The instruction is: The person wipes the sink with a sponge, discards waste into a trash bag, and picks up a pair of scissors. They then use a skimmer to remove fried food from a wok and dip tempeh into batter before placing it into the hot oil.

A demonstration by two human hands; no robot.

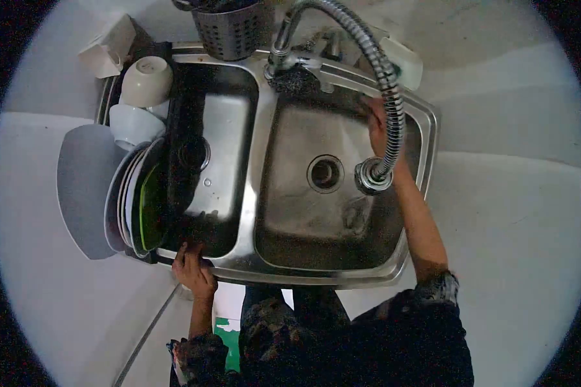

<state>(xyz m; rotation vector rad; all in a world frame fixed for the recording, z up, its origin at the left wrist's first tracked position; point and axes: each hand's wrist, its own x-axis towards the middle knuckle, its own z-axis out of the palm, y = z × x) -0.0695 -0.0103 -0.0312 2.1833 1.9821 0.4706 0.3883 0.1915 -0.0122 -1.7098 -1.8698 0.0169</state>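
Observation:
My left hand (195,271) rests at the front rim of the sink (303,278), by the left basin, its fingers apart and nothing in them. My right hand (377,122) reaches into the far right part of the right basin (303,232). Its fingers look stretched out toward the basin wall, and I see no object in them. The coiled metal faucet hose (394,97) hangs over that hand and hides part of it. Below the wrist is the spray head (373,175). A drain (325,173) sits in the basin floor.
On the left, a dish rack holds upright plates (130,193), a green plate (151,206) and two bowls (147,80). A grey perforated utensil holder (229,32) stands behind the left basin (226,135). The faucet (294,61) rises from the back rim.

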